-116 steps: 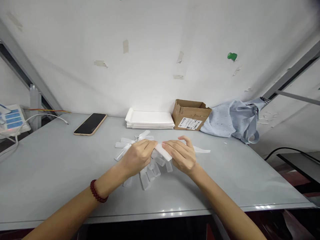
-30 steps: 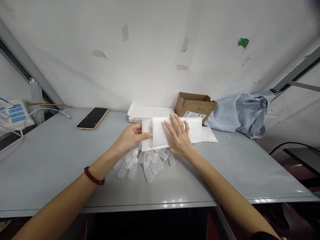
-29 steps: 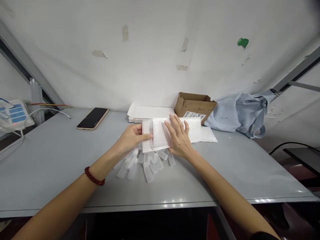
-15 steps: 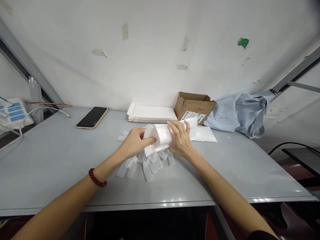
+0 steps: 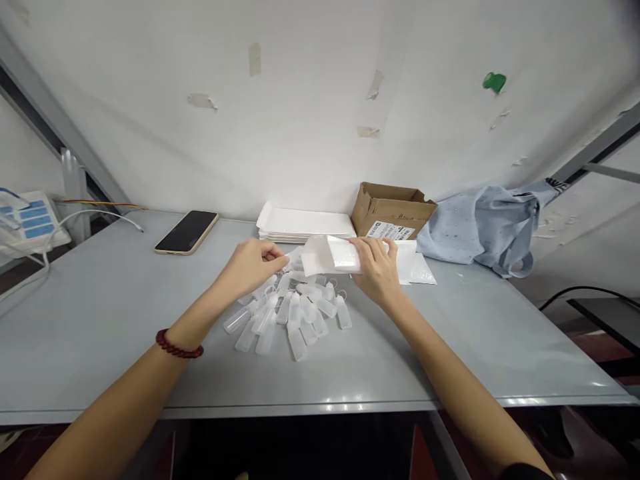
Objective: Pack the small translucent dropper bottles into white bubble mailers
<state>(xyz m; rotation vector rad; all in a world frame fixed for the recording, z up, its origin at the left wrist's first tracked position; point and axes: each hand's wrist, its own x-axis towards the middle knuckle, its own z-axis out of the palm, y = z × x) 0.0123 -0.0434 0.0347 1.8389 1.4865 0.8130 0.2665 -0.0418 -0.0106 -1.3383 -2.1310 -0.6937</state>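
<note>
My right hand (image 5: 379, 268) grips a white bubble mailer (image 5: 331, 256) and holds it just above the table, its open end turned left. My left hand (image 5: 251, 264) is pinched shut close to that open end. Something small and translucent shows at its fingertips, but I cannot make out what. Below both hands, several small translucent plastic bottles (image 5: 293, 315) lie in a loose pile on the grey table (image 5: 100, 320). A second flat white mailer (image 5: 419, 268) lies on the table behind my right hand.
A stack of white mailers (image 5: 305, 224) and an open cardboard box (image 5: 393, 209) stand against the back wall. A phone (image 5: 187, 231) lies face up at back left, with a blue-buttoned device (image 5: 30, 225) and cables beyond it. A light blue cloth bag (image 5: 487, 223) sits at right.
The mailer has swung from flat in front of both hands to held by the right hand alone, open end left. My left hand let go and drew back, pinched.
</note>
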